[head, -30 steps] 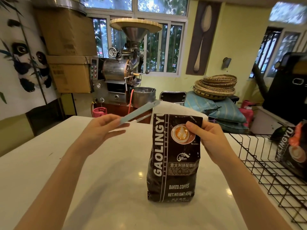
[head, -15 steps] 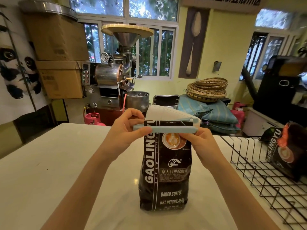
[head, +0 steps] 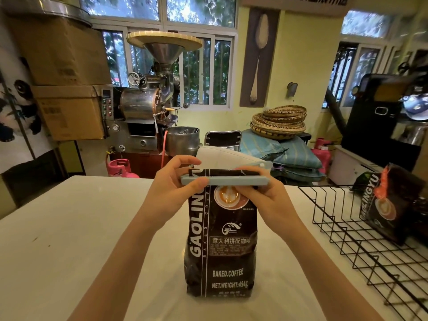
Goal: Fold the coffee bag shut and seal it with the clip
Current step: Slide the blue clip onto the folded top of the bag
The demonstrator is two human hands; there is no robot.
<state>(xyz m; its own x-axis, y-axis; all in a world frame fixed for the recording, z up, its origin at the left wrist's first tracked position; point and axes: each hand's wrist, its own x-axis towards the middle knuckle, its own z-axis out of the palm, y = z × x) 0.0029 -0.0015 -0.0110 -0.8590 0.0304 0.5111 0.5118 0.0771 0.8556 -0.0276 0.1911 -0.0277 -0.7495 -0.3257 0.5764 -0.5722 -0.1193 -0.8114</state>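
Note:
A black coffee bag (head: 222,242) stands upright on the white table (head: 69,228), its top folded back so the pale inner side (head: 220,156) shows behind. A long light-blue clip (head: 234,181) lies level across the fold, with a strip of black bag between its two arms. My left hand (head: 172,188) pinches the clip's left end, thumb in front and fingers over the top. My right hand (head: 266,195) grips the clip's right end and the bag's upper right corner.
A black wire rack (head: 361,228) stands on the table to the right, with a second coffee bag (head: 389,205) leaning in it. Beyond the table's far edge are a coffee roaster (head: 148,105), a pink gas cylinder (head: 120,166) and stacked woven baskets (head: 280,121).
One second ago my left hand held the open clip in the air left of the bag. It has come onto the folded top, and both hands now hold it there.

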